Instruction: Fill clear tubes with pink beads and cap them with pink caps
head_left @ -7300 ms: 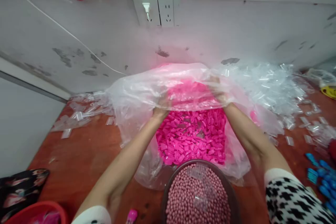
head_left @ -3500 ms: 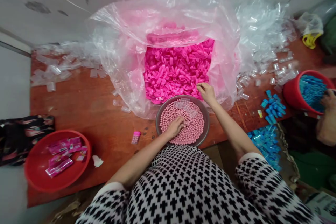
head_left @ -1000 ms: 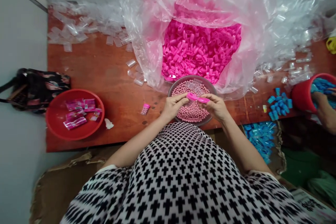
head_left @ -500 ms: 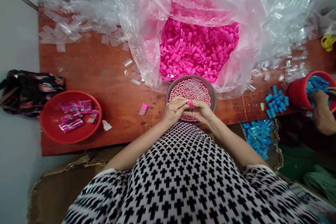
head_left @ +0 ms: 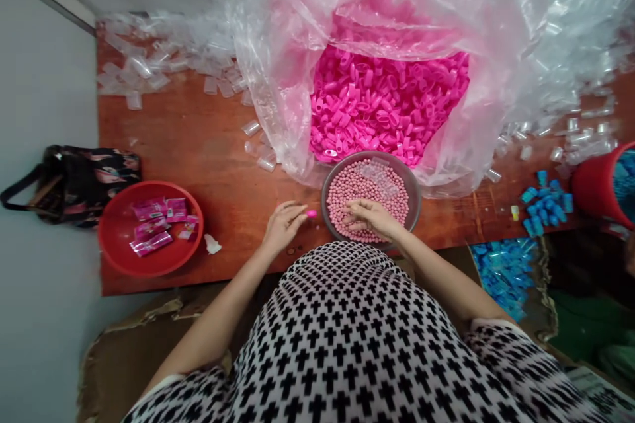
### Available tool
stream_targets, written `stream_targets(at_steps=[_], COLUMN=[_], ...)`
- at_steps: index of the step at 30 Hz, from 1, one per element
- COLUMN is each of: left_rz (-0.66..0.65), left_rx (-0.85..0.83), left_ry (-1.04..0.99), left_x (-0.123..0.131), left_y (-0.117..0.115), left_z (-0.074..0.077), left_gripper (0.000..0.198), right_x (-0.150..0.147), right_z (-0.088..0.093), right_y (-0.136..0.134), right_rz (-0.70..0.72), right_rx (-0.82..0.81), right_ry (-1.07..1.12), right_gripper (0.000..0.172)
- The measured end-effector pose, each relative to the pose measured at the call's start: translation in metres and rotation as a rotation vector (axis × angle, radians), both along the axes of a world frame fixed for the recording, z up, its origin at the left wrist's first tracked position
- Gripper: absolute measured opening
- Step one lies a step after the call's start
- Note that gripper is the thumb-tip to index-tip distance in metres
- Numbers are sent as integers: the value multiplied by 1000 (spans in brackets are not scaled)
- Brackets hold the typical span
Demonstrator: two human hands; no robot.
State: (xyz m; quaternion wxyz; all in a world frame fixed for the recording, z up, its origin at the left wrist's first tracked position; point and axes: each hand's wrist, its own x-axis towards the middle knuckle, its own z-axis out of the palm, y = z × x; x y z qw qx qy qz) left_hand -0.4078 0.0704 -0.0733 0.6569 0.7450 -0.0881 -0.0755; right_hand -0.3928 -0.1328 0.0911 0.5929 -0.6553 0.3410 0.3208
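My left hand (head_left: 284, 230) is over the wooden table, left of the bowl, its thumb and fingers closed on a small bright-pink plastic cap (head_left: 311, 213) at the fingertips. My right hand (head_left: 372, 219) reaches over a grey bowl (head_left: 415, 201) of small pink beads (head_left: 342, 182). Its fingers are curved and apart, just above or touching the beads; I see nothing held in them. A few clear plastic pieces (head_left: 380, 175) lie on the beads. Behind the bowl, a clear plastic bag (head_left: 270, 99) lies open around many pink caps (head_left: 377, 106).
At left stand a red basin (head_left: 112, 248) with pink packets and a dark patterned bag (head_left: 94, 175). Clear plastic pieces (head_left: 141, 66) are heaped along the back. On the right are blue pieces (head_left: 546, 201) and a red bucket (head_left: 595, 182).
My hands, together over the bowl before, have parted; the left went left with a pink cap. The small bead-filled container on the table no longer shows. A co-worker's hand left the view at right.
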Motion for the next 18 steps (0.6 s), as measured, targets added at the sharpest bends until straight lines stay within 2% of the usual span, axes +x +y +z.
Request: stream_targets(at_steps=[2,5,7,10,12,14,16,18], left_rz=[30,22,-19,-110,-140,-127,-92,-103], left_rx=[27,34,149,332,381,410,399,336], left_ry=[-69,-156,-137,-82,-89,-119,-161,-214], left_x=[21,71,108,150,164,167,162,151], left_y=[-7,-37,-63,-95,-106,-108,-107,-108], left_z=[-2,9,16,17,13,9,10,17], left_gripper=[28,32,37,31,27,27,26,21], right_x=[2,0,-3,-8,-11,-14,-18,-21], right_z=[-3,-6,-7,-5,-5,-5,-6,-8], right_y=[-9,-18,-22,-26,-31,-37,-44,-52], right_rz=[0,-24,-46,-70,-83,-97,-103,-98], right_rx=[-51,-89,-113,-151,-163,-174,-197,-241], right_ry=[-23,-46,-65,-95,-103,-109,-115,-121], right_gripper=[27,27,28,31,32,32,32,32])
